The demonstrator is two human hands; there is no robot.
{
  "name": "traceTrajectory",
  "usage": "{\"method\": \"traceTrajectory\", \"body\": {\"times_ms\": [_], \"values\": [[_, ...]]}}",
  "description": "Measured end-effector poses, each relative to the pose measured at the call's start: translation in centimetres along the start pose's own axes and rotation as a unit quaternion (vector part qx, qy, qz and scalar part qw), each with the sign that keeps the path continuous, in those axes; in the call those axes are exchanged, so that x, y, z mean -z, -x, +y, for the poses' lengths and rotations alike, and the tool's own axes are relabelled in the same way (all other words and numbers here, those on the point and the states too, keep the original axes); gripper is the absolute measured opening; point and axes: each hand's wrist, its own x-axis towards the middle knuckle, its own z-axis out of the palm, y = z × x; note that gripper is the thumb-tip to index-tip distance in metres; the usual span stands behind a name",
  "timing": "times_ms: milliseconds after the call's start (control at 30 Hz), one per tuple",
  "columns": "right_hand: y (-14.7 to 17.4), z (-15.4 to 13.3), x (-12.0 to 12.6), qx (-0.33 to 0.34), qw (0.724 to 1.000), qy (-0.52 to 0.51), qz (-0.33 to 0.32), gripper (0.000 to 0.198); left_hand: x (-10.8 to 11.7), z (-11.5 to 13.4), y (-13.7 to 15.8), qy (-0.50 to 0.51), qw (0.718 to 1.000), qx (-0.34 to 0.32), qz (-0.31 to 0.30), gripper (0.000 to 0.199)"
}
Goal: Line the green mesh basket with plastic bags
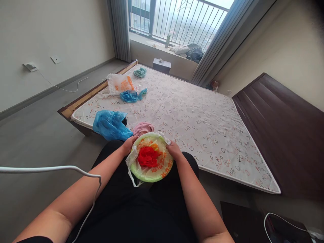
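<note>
On a green basin, left fingers closed, right fingers closed

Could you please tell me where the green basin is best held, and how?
The basin is probably best gripped by its rim, one hand from each side, where the left hand and right hand are: it is round and open-topped, and a red bundle lies in its middle.
</note>
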Motion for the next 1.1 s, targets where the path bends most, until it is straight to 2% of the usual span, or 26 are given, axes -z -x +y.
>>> {"method": "traceTrajectory", "body": {"times_ms": [267,533,733,1100], "values": [[-0.1,0.2,0.0,-0.020,0.999,-0.035,0.013,0.033,-1.1,0.3,0.7,0.057,0.997,-0.041,-0.037,0.030],[0.0,0.0,0.0,-0.021,0.999,-0.041,0.020,0.036,-2.0,0.7,1.3,0.057,0.996,-0.016,-0.070,0.037],[-0.4,0.7,0.0,-0.023,0.998,-0.050,0.018,0.040,-1.4,0.4,0.9,0.032,0.998,-0.004,-0.054,0.026],[-0.7,0.9,0.2,-0.031,0.998,-0.051,0.022,0.038,-1.3,0.5,0.9,0.034,0.996,-0.019,-0.076,0.025]]}}
